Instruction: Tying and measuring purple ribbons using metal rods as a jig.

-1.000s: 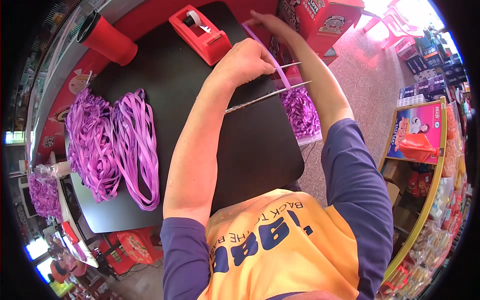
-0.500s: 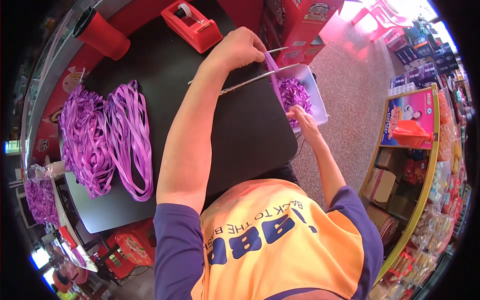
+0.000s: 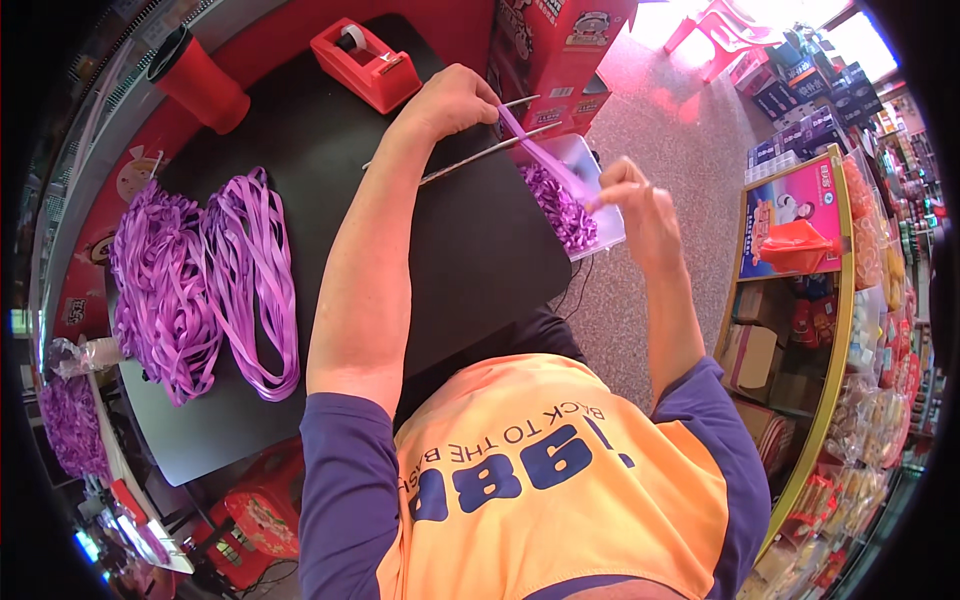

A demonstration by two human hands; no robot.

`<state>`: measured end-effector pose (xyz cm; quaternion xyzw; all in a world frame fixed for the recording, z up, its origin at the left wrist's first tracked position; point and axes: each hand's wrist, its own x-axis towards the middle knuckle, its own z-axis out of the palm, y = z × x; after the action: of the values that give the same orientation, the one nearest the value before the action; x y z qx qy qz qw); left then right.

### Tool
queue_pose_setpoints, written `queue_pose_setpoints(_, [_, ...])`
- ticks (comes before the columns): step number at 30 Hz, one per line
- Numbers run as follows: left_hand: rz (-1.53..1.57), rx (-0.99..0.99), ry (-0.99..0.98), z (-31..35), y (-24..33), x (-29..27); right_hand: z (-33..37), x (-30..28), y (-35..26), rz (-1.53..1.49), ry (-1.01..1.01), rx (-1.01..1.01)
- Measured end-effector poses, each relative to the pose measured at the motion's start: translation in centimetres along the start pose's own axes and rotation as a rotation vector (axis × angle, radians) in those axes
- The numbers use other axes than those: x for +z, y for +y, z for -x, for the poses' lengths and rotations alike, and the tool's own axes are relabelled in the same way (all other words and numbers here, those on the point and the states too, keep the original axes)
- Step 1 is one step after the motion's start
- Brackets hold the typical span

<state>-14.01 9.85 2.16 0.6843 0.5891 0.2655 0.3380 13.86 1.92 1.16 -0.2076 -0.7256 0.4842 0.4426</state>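
Note:
Over the far right part of the black table (image 3: 480, 250), my left hand (image 3: 458, 102) pinches a purple ribbon (image 3: 545, 160) beside two thin metal rods (image 3: 492, 152). The rods lie across the table's far right corner and stick out past its edge. From there the ribbon stretches taut to my right hand (image 3: 640, 210), whose closed fingers grip its lower part. Below the ribbon a white plastic bin (image 3: 608, 225) holds a heap of loose purple ribbon (image 3: 560, 215). Two bundles of looped purple ribbon, one thick and tangled (image 3: 165, 290), one narrower (image 3: 255, 280), lie on the table's left side.
A red tape dispenser (image 3: 365, 65) stands at the table's far edge, with a red cup (image 3: 200, 82) to its left. Red cartons (image 3: 550, 60) rise behind the bin. To the right, a gold-edged display case (image 3: 835, 300) stands across the speckled floor (image 3: 665, 130).
My right hand has risen out of the bin, moving right and closing on the ribbon, which now runs slantwise between my hands. The whole view has shifted slightly.

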Motion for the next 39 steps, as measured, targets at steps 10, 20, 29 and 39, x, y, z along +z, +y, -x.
queue_pose_setpoints(10, [-0.031,-0.016,0.006,0.8,0.9,-0.4,-17.7,0.1,5.0,-0.187,-0.133,0.003])
queue_pose_setpoints(20, [-0.018,-0.049,-0.008,0.7,1.2,-0.6,-17.2,0.7,15.4,-0.086,-0.376,0.429])
queue_pose_setpoints(29, [-0.065,-0.025,0.015,0.7,1.0,-0.4,-4.0,1.9,9.5,0.0,0.003,0.403])
queue_pose_setpoints(39, [-0.274,-0.028,0.013,1.7,2.9,-0.2,-5.8,2.0,5.1,-0.013,0.036,0.489])
